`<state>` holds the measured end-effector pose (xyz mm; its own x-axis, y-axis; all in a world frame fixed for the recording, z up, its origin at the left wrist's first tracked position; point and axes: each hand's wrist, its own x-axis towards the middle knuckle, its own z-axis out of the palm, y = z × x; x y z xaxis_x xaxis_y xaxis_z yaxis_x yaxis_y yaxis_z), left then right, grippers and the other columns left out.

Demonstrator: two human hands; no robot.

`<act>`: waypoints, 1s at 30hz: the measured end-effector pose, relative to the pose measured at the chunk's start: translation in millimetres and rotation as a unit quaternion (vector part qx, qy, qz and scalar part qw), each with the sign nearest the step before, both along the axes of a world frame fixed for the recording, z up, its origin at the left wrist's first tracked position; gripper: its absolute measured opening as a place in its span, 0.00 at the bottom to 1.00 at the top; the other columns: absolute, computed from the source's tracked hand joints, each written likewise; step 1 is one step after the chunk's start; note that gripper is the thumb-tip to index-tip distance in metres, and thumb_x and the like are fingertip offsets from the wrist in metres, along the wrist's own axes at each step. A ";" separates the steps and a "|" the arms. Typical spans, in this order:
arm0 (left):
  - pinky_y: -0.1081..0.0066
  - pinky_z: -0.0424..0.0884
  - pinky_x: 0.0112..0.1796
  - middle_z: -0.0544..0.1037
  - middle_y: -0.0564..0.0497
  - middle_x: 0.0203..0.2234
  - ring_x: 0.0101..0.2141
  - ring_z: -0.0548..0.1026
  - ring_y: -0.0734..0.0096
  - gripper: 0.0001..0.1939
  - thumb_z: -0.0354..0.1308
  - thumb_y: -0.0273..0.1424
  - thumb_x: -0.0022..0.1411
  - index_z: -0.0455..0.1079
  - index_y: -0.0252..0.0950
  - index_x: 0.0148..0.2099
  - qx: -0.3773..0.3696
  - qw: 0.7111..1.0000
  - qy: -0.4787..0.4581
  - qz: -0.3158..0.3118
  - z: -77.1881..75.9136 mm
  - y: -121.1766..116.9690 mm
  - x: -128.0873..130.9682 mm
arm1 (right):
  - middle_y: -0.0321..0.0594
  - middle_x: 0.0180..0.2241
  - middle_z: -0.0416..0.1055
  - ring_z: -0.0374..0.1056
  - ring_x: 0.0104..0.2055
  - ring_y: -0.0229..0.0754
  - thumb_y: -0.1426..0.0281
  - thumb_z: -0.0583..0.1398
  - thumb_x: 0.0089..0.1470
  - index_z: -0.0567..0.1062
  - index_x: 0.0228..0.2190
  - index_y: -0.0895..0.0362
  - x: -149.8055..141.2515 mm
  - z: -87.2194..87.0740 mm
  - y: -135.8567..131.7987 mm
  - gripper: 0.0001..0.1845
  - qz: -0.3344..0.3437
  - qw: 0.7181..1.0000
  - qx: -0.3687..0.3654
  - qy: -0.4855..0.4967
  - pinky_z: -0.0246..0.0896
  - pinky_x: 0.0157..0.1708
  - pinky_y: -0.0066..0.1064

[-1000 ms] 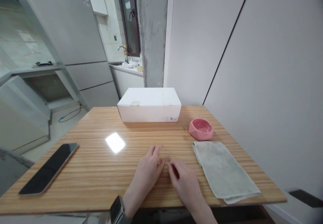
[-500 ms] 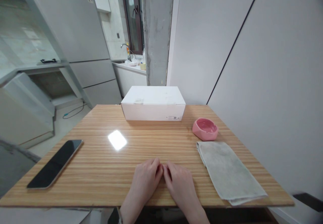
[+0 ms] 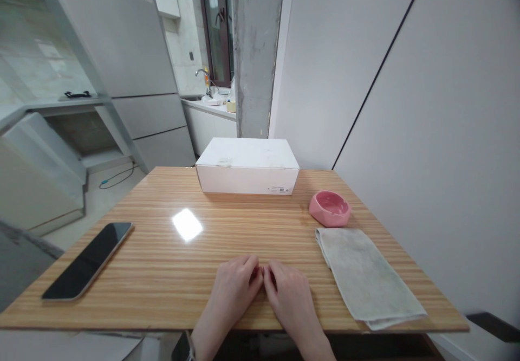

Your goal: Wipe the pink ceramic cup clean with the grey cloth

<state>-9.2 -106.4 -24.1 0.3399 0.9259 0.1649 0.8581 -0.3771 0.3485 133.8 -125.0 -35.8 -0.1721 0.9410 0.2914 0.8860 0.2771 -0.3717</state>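
My left hand point(image 3: 238, 281) and my right hand point(image 3: 289, 283) rest side by side on the wooden table point(image 3: 170, 274), near its front edge. Both are closed with fingers curled under, and they meet at the thumbs and index fingers. Neither shows anything held. Right of my right hand lies a folded grey cloth point(image 3: 368, 277). Just behind the cloth sits a pink bowl point(image 3: 330, 209), with a notched rim. Off to the left of my left hand, a dark-screened smartphone point(image 3: 89, 260) lies flat.
A closed white box point(image 3: 247, 179) stands at the table's far edge. A white wall point(image 3: 426, 133) runs along the right side. Beyond the table are a refrigerator point(image 3: 117, 41), a grey pillar point(image 3: 258, 52) and a sink counter with a faucet point(image 3: 207, 82).
The view has shifted very slightly. Both hands keep the same closed pose, and the objects on the table stay in place.
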 end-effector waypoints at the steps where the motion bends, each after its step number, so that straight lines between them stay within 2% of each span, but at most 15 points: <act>1: 0.72 0.61 0.28 0.77 0.53 0.27 0.28 0.74 0.68 0.07 0.50 0.30 0.62 0.65 0.39 0.31 0.000 1.000 0.000 0.000 -0.2 -0.2 0.1 | 0.36 0.24 0.72 0.69 0.27 0.41 0.74 0.50 0.60 0.67 0.25 0.54 0.1 0.2 -0.2 0.13 0.001 1.000 -0.001 0.000 0.48 0.27 0.29; 12: 0.72 0.62 0.29 0.76 0.53 0.27 0.29 0.75 0.69 0.08 0.49 0.29 0.63 0.65 0.39 0.31 0.005 1.000 -0.012 -0.001 -4.5 1.6 -0.7 | 0.35 0.23 0.72 0.69 0.25 0.41 0.74 0.50 0.59 0.67 0.25 0.53 0.9 -5.2 2.5 0.13 0.006 1.000 0.022 -0.009 0.48 0.26 0.29; 30: 0.70 0.64 0.30 0.75 0.52 0.27 0.30 0.75 0.67 0.11 0.46 0.28 0.65 0.66 0.39 0.31 0.019 1.000 0.022 -0.002 -4.3 -1.0 2.1 | 0.36 0.24 0.72 0.69 0.26 0.42 0.74 0.49 0.60 0.67 0.25 0.53 -1.8 -1.0 1.2 0.13 0.003 1.000 0.008 -0.025 0.46 0.27 0.30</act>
<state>-7.1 -107.3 -28.4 0.3505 0.9180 0.1853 0.8709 -0.3923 0.2962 132.0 -123.8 -36.8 -0.1936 0.9348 0.2979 0.9017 0.2892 -0.3214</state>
